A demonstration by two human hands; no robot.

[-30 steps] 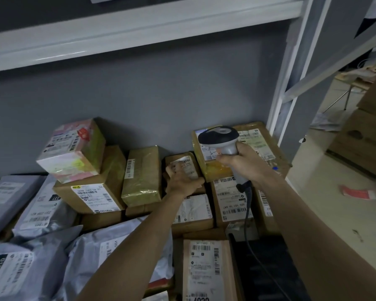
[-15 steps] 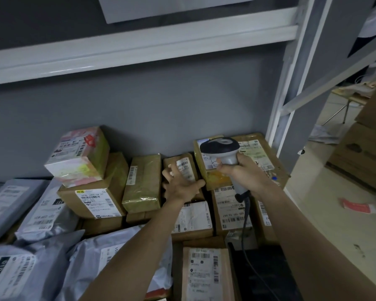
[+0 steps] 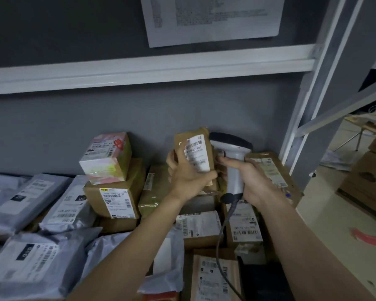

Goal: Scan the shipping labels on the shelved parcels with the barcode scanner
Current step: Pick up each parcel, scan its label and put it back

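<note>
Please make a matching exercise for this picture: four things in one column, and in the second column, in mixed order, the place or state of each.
Things:
1. small brown parcel
2. barcode scanner
3. pink and white box
4. printed sheet

Places or states:
a. fixed on the grey wall above the shelf rail
b. lifted up in the left hand
c. on top of a brown carton
d. held by its handle in the right hand

Pairs: 1-b, 2-d, 3-c, 4-a

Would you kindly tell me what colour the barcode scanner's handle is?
Light grey, nearly white, below a black head; the head view shows the barcode scanner clearly.
</note>
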